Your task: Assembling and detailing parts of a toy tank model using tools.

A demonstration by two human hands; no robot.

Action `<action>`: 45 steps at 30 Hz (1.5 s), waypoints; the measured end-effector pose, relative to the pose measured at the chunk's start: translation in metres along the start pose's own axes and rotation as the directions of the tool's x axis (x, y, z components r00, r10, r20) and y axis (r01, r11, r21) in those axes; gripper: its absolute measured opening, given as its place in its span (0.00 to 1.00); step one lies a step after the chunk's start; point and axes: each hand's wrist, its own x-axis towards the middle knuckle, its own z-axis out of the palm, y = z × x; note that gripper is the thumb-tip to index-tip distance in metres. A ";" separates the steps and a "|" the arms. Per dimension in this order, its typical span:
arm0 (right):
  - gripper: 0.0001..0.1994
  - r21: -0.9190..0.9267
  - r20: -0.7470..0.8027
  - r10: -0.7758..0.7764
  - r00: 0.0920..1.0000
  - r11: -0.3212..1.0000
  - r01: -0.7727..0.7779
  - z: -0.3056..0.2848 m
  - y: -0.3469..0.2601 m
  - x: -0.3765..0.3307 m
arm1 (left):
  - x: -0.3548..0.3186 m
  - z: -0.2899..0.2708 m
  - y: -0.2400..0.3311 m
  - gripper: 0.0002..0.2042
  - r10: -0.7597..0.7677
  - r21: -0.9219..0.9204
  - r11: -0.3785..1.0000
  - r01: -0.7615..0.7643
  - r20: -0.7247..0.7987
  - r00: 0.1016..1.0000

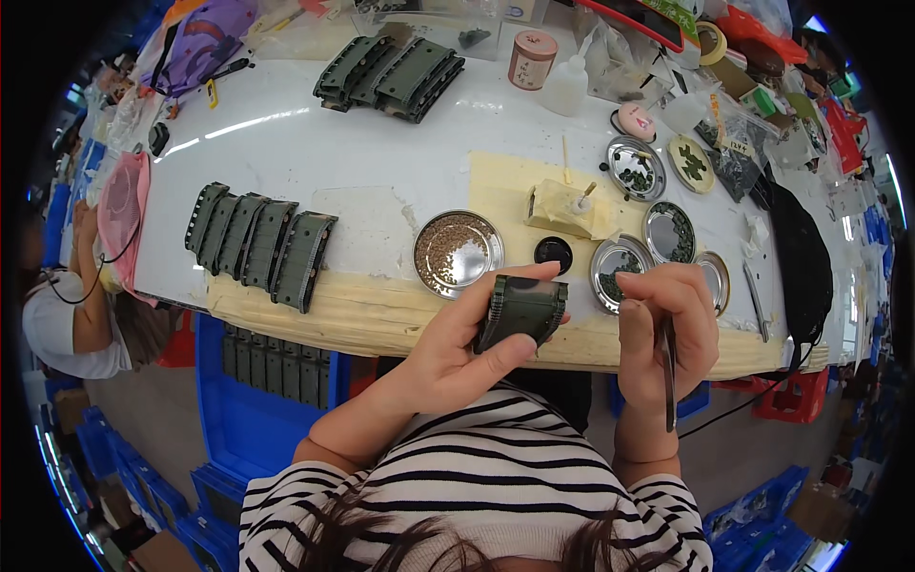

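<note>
My left hand [457,348] grips a dark green curved plastic part [519,310] above the table's near edge, thumb on its face and fingers behind. Just to the right, my right hand [667,324] is closed around slim dark tweezers [669,377], which hang down from the palm toward me. Its thumb and forefinger come close together; whether a small piece sits between them I cannot tell. Beyond that hand is a round metal dish of small dark green pieces [610,272]. A dish of small copper-coloured pieces [457,254] stands beyond my left hand.
Green curved parts stand in a row [262,238] at left and in a stack [391,76] at the back. More fill a blue crate [272,419] below the table. A yellow block [572,210], black round cap [553,253] and white bottle [567,86] stand ahead. Another person [71,305] sits at far left.
</note>
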 end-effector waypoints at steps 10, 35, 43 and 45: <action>0.09 0.039 0.063 -0.041 0.997 0.999 0.038 0.003 -0.002 -0.002 | -0.002 0.007 0.000 0.37 -0.188 -0.224 0.958 0.179 -0.017 0.982; 0.15 0.094 0.217 -0.018 0.976 0.996 -0.003 0.002 -0.007 -0.016 | -0.005 0.003 -0.006 0.31 -0.068 -0.234 0.969 0.076 0.041 0.997; 0.13 0.110 0.146 -0.012 0.989 0.994 -0.004 -0.004 -0.004 -0.013 | -0.004 0.010 0.001 0.38 -0.144 -0.240 0.963 0.125 -0.062 0.988; 0.11 0.041 0.095 -0.010 0.995 0.999 0.006 -0.008 -0.002 -0.007 | -0.006 0.005 -0.003 0.35 -0.102 -0.306 0.948 0.086 -0.036 0.994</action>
